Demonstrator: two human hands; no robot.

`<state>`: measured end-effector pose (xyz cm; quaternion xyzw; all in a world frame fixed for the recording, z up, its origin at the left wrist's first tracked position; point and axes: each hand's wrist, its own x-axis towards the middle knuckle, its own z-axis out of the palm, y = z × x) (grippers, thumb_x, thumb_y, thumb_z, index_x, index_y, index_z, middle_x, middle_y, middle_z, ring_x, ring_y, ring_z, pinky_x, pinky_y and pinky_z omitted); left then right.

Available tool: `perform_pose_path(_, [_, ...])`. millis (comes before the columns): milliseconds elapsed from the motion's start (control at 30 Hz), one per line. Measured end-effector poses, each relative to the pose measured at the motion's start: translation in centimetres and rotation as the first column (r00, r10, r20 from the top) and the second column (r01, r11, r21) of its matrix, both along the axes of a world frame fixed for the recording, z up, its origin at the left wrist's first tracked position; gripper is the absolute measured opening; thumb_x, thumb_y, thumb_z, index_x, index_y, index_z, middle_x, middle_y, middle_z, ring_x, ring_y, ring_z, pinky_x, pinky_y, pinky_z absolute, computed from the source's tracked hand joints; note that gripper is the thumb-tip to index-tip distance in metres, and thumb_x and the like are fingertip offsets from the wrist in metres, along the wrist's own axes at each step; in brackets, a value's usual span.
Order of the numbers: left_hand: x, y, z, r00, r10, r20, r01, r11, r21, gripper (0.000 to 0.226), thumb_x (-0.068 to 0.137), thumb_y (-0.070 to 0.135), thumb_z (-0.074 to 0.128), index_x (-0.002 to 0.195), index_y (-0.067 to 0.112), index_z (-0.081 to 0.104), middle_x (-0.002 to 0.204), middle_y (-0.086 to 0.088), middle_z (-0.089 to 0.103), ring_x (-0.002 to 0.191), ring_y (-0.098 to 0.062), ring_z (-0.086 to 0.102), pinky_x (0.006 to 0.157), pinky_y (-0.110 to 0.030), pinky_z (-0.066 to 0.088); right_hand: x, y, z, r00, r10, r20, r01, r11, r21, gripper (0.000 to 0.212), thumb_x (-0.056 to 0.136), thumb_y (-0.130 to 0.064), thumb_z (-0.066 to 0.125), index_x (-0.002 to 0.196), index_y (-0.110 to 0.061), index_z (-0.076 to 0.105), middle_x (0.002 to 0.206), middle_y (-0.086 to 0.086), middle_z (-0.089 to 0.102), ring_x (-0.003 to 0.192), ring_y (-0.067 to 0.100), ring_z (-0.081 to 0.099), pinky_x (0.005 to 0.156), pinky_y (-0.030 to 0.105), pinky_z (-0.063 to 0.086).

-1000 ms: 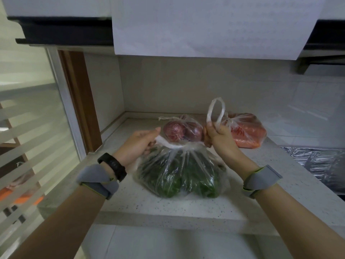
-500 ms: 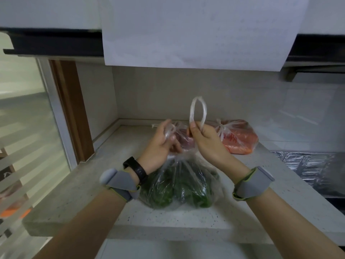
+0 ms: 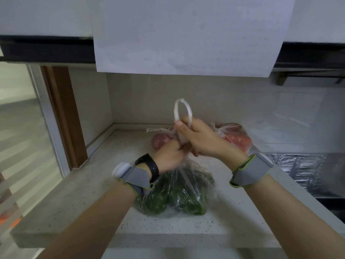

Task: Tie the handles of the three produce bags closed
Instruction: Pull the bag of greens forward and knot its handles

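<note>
Showing both hands meeting above the nearest of three produce bags on a speckled pale tabletop (image 3: 233,219). The right hand (image 3: 200,140) is clenched around one twisted white handle loop (image 3: 182,112), which stands upright above the thumb and forefinger. The left hand (image 3: 170,156) sits just below and to the left of the right one, touching it, its fingers curled in at the gathered neck of the same bag; the plastic it grips is largely hidden behind the knuckles. Bag of green vegetables (image 3: 177,199): clear plastic, resting on the tabletop near its front edge, directly beneath the two hands, its upper part drawn up taut toward them. Bag of red onions (image 3: 160,141): behind the left hand, partly covered by it, with a thin twisted handle (image 3: 158,130) pointing left. Bag of orange-red produce (image 3: 237,137): behind the right hand, toward the back wall, lying on the tabletop; whether its handles are knotted cannot be told. Each forearm carries a grey wrist strap (image 3: 250,171), and the left wrist also bears a black watch (image 3: 149,166). A large white sheet (image 3: 186,34) hangs from the cabinet above. Crinkled foil (image 3: 298,169) covers the surface at right.
</note>
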<state>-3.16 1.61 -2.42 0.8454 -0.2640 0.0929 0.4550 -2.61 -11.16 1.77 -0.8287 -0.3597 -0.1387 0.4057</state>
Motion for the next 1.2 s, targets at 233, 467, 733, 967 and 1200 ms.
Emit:
perform_pose_path(233, [1.0, 0.9, -0.5, 0.992, 0.071, -0.106, -0.089, 0.98, -0.179, 0.038, 0.101, 0.033, 0.033, 0.078, 0.021, 0.061, 0.041, 0.012, 0.042, 0.038, 0.0, 0.036, 0.045, -0.02, 0.028, 1.2, -3.0, -2.3, 0.99, -0.138, -0.027, 0.126, 0.958, -0.257, 0.036, 0.093, -0.037, 0.052, 0.081, -0.005, 0.061, 0.065, 0.006, 0.063, 0.055, 0.012, 0.054, 0.058, 0.026, 0.044])
perform_pose_path(467, [3.0, 0.6, -0.3, 0.995, 0.094, -0.017, -0.095, 0.965, -0.246, 0.04, 0.102, 0.029, 0.03, 0.093, 0.011, 0.064, 0.093, -0.017, 0.071, 0.084, -0.028, 0.07, 0.081, -0.045, 0.056, 2.2, -3.9, -2.1, 0.93, -0.327, 0.169, 0.356, 0.916, -0.185, 0.041, 0.096, -0.027, 0.05, 0.068, 0.002, 0.06, 0.051, -0.003, 0.045, 0.047, 0.01, 0.04, 0.048, 0.023, 0.031])
perform_pose_path(733, [6.4, 0.3, 1.1, 0.973, 0.202, -0.109, -0.214, 0.97, -0.116, 0.047, 0.103, 0.03, 0.031, 0.093, -0.001, 0.065, 0.061, -0.003, 0.055, 0.054, -0.016, 0.052, 0.059, -0.03, 0.042, 5.0, -7.7, -0.7, 0.793, -0.555, 0.253, 0.591, 0.801, -0.094, 0.043, 0.096, -0.03, 0.048, 0.07, 0.0, 0.066, 0.057, 0.007, 0.052, 0.064, 0.033, 0.056, 0.061, 0.036, 0.042])
perform_pose_path(967, [8.3, 2.3, -1.2, 0.941, 0.213, -0.265, -0.26, 0.952, -0.159, 0.037, 0.1, 0.032, 0.039, 0.073, 0.016, 0.059, 0.054, 0.003, 0.057, 0.056, -0.017, 0.05, 0.064, -0.028, 0.04, 5.1, -7.4, -1.5, 0.839, -0.37, -0.398, 0.447, 0.886, 0.119, 0.042, 0.098, -0.028, 0.047, 0.076, 0.005, 0.06, 0.053, 0.01, 0.043, 0.042, 0.019, 0.039, 0.036, 0.02, 0.034])
perform_pose_path(1200, [8.7, 1.7, -1.9, 0.94, 0.195, -0.281, -0.246, 0.956, -0.159, 0.042, 0.101, 0.026, 0.039, 0.063, 0.014, 0.053, 0.046, 0.005, 0.048, 0.046, -0.013, 0.038, 0.053, -0.027, 0.032, 6.7, -4.3, -2.0, 0.773, -0.571, 0.277, 0.635, 0.703, -0.321, 0.035, 0.087, -0.04, 0.051, 0.114, -0.02, 0.06, 0.12, 0.01, 0.06, 0.114, 0.038, 0.051, 0.097, 0.047, 0.041])
